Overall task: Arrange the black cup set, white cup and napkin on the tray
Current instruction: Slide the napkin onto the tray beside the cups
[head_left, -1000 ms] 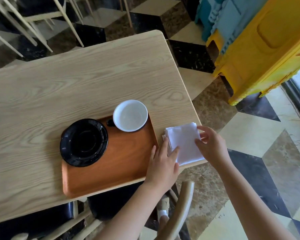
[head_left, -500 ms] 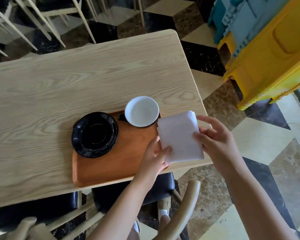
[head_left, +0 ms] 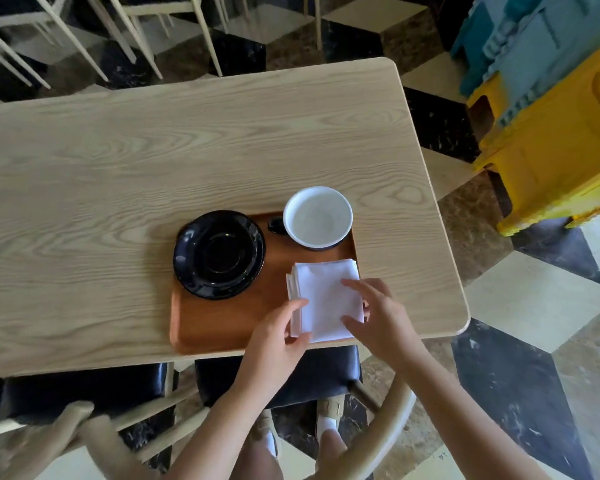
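Napkin (head_left: 326,299) is down on the tray (head_left: 222,327) now, folded into a square in the lower right part of it, right below the white cup (head_left: 317,216). I put it there since that was the only bare stretch left that doesn't crowd the cups, and its right edge runs pretty much along the tray's right rim.

My left hand (head_left: 278,337) has thumb and fingers pinched lightly on the near left corner where the folded layers fan out a bit, so I can square them up. My right hand (head_left: 378,317) is spread loose, fingertips resting on the right side of the cloth, gripping nothing, just pinning it flat.

Black cup set (head_left: 219,254) sits at the tray's left end, its saucer overhanging the rim toward the middle of the frame. White cup is in the tray's top right corner, dark handle pointing left. Tray hugs the near edge of the counter (head_left: 153,150). I'd say it's nearly done, just tidying left.
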Demonstrator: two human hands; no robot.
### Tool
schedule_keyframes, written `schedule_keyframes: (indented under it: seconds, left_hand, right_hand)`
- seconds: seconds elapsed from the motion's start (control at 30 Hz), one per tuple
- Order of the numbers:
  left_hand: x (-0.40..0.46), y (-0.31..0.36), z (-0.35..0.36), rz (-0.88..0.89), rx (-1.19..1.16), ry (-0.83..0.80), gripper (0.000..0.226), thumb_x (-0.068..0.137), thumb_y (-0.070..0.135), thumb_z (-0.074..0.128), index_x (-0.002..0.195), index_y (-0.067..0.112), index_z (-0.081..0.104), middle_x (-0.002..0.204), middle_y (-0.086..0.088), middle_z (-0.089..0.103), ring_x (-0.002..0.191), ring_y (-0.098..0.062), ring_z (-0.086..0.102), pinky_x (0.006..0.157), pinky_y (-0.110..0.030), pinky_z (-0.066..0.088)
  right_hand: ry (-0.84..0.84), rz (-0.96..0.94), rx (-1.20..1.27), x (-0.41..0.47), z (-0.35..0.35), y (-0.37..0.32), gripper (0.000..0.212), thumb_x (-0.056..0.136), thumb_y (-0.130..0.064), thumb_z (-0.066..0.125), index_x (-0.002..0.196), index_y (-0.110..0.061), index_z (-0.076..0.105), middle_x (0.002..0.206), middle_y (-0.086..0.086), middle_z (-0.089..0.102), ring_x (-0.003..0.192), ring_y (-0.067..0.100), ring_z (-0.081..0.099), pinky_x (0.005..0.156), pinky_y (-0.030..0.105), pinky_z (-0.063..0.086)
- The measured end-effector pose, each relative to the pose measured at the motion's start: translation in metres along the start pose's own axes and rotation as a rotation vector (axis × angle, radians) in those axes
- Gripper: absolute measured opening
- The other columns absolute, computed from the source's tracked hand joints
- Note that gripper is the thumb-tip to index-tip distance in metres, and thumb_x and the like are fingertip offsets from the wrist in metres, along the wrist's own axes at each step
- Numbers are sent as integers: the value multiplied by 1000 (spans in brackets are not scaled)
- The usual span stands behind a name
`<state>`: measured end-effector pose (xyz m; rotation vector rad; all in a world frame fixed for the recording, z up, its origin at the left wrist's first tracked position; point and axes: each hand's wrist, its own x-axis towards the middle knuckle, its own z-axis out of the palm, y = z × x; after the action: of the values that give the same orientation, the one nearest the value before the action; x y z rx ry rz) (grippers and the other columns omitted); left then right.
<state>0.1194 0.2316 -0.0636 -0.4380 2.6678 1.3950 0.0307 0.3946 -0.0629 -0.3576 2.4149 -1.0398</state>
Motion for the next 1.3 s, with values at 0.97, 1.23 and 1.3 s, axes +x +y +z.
schedule_keyframes:
  seconds: [0.97,1.23,1.3]
  left_hand:
    - [3,-31,6,275,552,-9,47,90,21,56,135,15,43,151,-14,28,139,-25,26,104,-43,38]
    - [3,-59,-60,321,537,115,46,92,26,47,135,11,44,146,-15,38,133,-26,38,107,-40,36]
    - [3,-72,-80,277,577,118,46,93,26,47,136,11,42,146,-17,37,133,-28,37,109,-48,34]
  right_hand:
    - [96,-254,-724,-10,23,5,47,84,-27,58,128,-10,53,142,17,44,131,37,38,100,57,37]
    - [198,-331,-696,-4,52,-40,45,87,-30,41,124,-8,56,135,18,52,127,35,46,100,55,39]
    - [194,-389,-695,7,66,-60,43,83,-23,61,124,-9,57,136,16,52,126,34,47,97,56,41]
